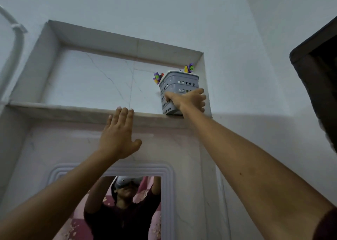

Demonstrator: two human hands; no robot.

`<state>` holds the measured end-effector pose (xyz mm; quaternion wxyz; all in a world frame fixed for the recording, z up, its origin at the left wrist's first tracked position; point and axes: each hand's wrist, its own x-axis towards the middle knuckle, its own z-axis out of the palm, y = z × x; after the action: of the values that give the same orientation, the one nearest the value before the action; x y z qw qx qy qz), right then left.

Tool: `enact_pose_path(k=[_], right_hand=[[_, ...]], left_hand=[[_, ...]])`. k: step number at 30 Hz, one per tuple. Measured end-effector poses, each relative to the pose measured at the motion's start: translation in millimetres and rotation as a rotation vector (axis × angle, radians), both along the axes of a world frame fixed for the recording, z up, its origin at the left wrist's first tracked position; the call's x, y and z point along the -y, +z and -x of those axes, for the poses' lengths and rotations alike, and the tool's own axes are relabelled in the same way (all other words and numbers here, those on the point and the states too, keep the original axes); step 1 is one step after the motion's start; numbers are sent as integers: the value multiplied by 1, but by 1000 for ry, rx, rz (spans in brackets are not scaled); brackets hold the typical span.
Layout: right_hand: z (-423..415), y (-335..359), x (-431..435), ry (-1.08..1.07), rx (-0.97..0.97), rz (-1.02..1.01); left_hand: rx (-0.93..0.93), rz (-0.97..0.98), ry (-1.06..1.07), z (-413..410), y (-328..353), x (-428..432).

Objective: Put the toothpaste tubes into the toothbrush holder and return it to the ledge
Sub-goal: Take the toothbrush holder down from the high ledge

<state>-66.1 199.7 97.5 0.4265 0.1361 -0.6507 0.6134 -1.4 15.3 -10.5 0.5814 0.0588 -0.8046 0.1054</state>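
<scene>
The left hand [118, 135] is laid flat and spread, grasping nothing, its fingertips [118, 110] at the front lip of the pale marble ledge [54, 108]. At three o'clock from it, the grey perforated plastic toothbrush holder [176, 86] is gripped by the right hand [189, 100] at the ledge's right end, near the recess side wall [205, 86]. A tip-over is judged possible if the holder is let go before its base is fully seated. Toothpaste tubes cannot be made out. A mirror [127, 208] hangs at six o'clock.

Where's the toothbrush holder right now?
In the head view, the toothbrush holder stands at the right end of the ledge, in the niche's right corner, gripped by the right hand.
</scene>
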Motion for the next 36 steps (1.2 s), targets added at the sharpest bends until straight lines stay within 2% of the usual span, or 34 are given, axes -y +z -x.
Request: enact_pose_path(k=[6,10,18,24,30,36], right_hand=[[-47,-23,-10,160,-68,25],[-79,-72,-18,331,-69,28],[-93,-257,-4,517,0,37],[-97,-396,13,563,77,48],[-102,-529,31,553,217,-2],[-102,-623,22,456,340,11]], left_hand=[[13,15,-85,-46,-52,-7],[51,-59,-120,-68,-96,-3],[108,-210,-118,-101,-209,0],[273,-353,-59,-108,-323,15],[430,-515,-42,-126,-435,19],[548,-642,-38,-142,-513,27]])
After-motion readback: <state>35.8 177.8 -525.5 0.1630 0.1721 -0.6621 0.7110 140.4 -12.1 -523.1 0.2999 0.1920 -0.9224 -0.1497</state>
